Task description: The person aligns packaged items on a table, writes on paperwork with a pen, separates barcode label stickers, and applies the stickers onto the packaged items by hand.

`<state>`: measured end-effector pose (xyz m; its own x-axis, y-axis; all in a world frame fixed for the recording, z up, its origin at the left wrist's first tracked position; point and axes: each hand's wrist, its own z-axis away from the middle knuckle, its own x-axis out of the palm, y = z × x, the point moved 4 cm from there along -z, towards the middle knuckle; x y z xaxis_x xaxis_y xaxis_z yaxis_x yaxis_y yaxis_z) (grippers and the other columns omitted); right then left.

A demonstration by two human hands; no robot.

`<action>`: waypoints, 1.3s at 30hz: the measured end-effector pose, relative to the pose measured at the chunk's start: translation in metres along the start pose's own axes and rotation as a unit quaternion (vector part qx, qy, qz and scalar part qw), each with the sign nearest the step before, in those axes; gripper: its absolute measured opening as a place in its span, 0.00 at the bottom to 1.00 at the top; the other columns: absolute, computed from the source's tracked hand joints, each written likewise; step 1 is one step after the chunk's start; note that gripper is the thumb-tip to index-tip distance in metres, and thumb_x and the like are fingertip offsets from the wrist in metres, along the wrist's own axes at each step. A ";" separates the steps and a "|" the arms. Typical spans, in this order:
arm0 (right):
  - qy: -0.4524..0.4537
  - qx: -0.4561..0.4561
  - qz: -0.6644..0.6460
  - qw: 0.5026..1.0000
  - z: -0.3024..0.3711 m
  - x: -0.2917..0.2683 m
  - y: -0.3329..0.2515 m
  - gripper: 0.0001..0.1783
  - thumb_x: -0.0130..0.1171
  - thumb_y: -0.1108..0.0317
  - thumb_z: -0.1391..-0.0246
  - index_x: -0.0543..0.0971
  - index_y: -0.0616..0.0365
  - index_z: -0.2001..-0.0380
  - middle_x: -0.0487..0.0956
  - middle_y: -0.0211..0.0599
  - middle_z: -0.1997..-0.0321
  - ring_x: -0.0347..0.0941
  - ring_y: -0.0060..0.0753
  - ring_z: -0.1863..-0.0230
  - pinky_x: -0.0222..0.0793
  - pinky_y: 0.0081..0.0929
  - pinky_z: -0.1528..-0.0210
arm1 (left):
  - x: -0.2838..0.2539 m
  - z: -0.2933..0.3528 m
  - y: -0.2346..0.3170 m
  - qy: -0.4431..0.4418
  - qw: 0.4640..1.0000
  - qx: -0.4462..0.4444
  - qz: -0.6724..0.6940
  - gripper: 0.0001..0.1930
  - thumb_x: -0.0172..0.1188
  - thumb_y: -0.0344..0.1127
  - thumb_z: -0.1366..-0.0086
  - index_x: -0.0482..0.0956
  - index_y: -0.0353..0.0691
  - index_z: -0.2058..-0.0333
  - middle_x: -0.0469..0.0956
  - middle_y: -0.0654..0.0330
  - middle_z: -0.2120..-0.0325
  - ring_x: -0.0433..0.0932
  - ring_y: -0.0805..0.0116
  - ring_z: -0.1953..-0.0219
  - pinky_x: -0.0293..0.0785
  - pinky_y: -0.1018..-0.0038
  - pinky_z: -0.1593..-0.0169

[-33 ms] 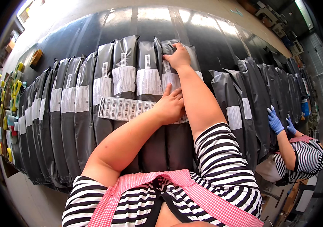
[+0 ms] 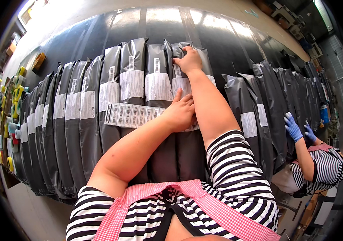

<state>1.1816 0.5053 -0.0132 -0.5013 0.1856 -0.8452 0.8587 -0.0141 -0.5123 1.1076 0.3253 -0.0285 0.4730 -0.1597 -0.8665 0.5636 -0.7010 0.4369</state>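
Observation:
Side by side in front of me lie several long dark grey plastic mailer bags, each with a large white label and many with a small barcode sticker above it. My left hand [image 2: 180,115] rests on a strip of barcode stickers [image 2: 129,115] laid across the bags, its fingers apart and partly on the bag beneath. That hand and forearm cover part of the strip. Farther up, my right hand [image 2: 190,61] touches the top of a mailer bag [image 2: 178,50], thumb and forefinger apart just above its barcode sticker [image 2: 177,71]. Its other fingers are hidden.
The bags lie on a black table [image 2: 159,26]. Rolls of tape [image 2: 18,93] crowd the left edge, near an orange-brown roll [image 2: 38,61]. On the right, a co-worker's gloved hand [image 2: 292,127] touches another row of grey bags [image 2: 270,112].

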 end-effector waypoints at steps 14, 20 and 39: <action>-0.257 -0.023 -0.387 0.885 0.171 -0.111 0.047 0.12 0.67 0.77 0.52 0.77 0.60 0.64 0.80 0.30 0.66 0.76 0.19 0.64 0.73 0.20 0.58 | -0.065 0.000 -0.001 0.093 0.940 -0.157 0.289 0.14 0.68 0.41 0.45 0.78 0.34 0.71 0.76 0.53 0.71 0.75 0.53 0.68 0.70 0.64 0.63; -0.187 -0.020 -0.438 0.879 0.187 -0.115 0.044 0.07 0.61 0.77 0.50 0.76 0.63 0.66 0.80 0.34 0.69 0.76 0.22 0.67 0.72 0.21 0.61 | -0.066 -0.008 0.010 0.046 0.962 -0.187 0.193 0.15 0.69 0.41 0.45 0.79 0.33 0.71 0.76 0.58 0.74 0.74 0.67 0.72 0.71 0.72 0.64; -0.125 0.019 -0.451 0.884 0.026 -0.055 0.094 0.08 0.65 0.77 0.53 0.80 0.61 0.67 0.79 0.29 0.70 0.73 0.21 0.69 0.70 0.20 0.64 | 0.008 -0.036 0.036 -0.043 0.994 0.086 0.051 0.10 0.60 0.39 0.39 0.72 0.39 0.66 0.63 0.56 0.36 0.51 0.54 0.30 0.47 0.53 0.30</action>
<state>1.2870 0.4685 -0.0186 -0.9919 -0.0836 -0.0953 0.0961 -0.0056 -0.9954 1.1557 0.3242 -0.0109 0.4583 -0.2898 -0.8402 0.3882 -0.7851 0.4826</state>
